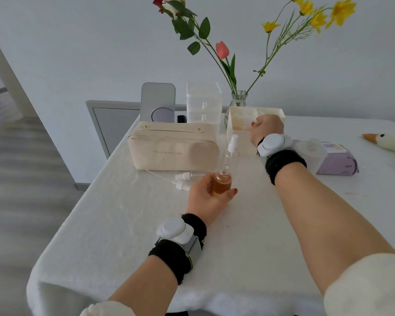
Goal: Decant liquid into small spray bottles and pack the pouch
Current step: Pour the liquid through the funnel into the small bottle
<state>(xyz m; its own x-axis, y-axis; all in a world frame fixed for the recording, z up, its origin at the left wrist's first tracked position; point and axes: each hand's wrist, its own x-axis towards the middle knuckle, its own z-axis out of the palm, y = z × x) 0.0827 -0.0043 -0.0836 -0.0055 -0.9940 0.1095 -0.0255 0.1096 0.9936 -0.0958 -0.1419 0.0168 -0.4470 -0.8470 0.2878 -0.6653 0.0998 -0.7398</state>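
- White cloth covered the table (123, 224), set against a pale wall.
- Pouch (172, 145) sat zipped at the table's far side; its front read roughly "ROSE OF NO MAN'S LAND", small and faint.
- Left hand (208, 197) was clamped on the amber bottle (222, 182), just in front of the pouch's right end, upright, neck open and capless.
- One spray bottle (230, 151) stood upright just behind the amber one; two more (187, 180) lay on their sides left of it, long axes running left to right.
- Right hand (268, 128) was curled over the tray (240, 120) right of the pouch; whether it held anything could not be told.
- My guess: the left hand was nearer the standing bottle, which lay straight beyond it.
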